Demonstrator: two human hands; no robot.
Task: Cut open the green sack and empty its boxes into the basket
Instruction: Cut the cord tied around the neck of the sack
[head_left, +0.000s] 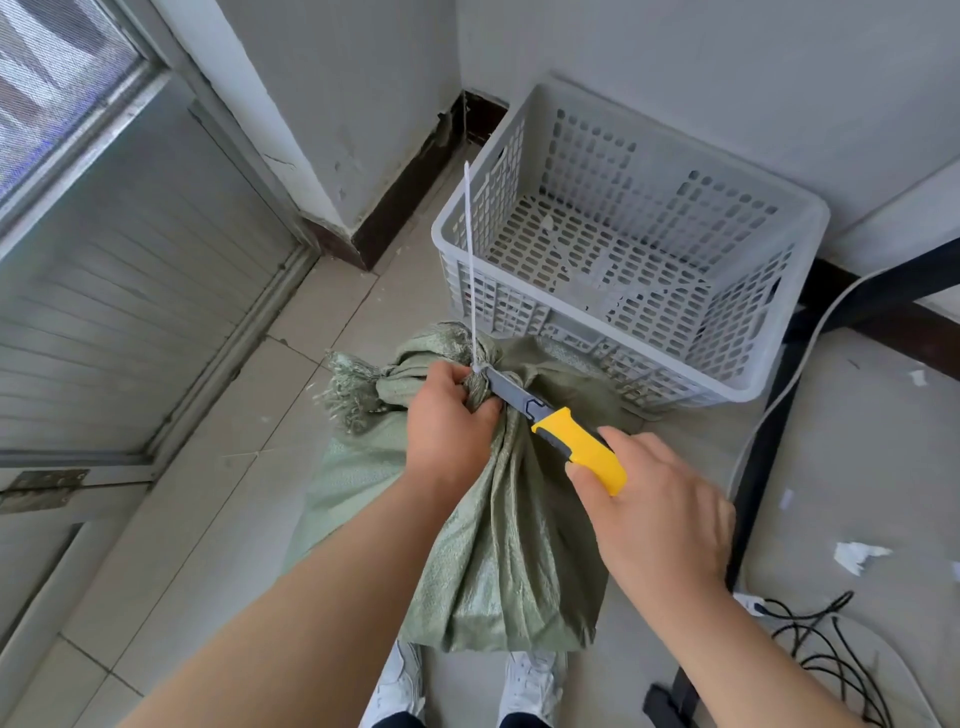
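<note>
Green woven sack (498, 545) stands on the tiled floor between the person's shoes, its far side right up against the near wall of the grey plastic basket (813, 223). The neck is bunched and cinched by a white zip tie (470, 249) whose long tail sticks straight up. No boxes show yet; they are hidden inside the fabric.

Left hand (449, 415) has its fingers (483, 413) curled tight round the gathered neck, just below the tie. Right hand (660, 514) is clamped on the yellow handle of a utility knife (566, 431), and the blade end sits right at the tie, touching or all but touching it.

And here is the worry: that blade points at the left hand, with the thumb just beside the cutting spot. If the tie gives suddenly under pressure, the knife could run on into those fingers. Cutting away from the grip would look safer.

Second risk: the edge bites into the bunched fabric instead of the tie, and maybe into a box beneath.

Third: once the neck is free, a loose hold could let the sack slump and spill onto the floor, not into the basket. Black cables (831, 654) lie on the floor to the right, a snag for feet during the lift.
</note>
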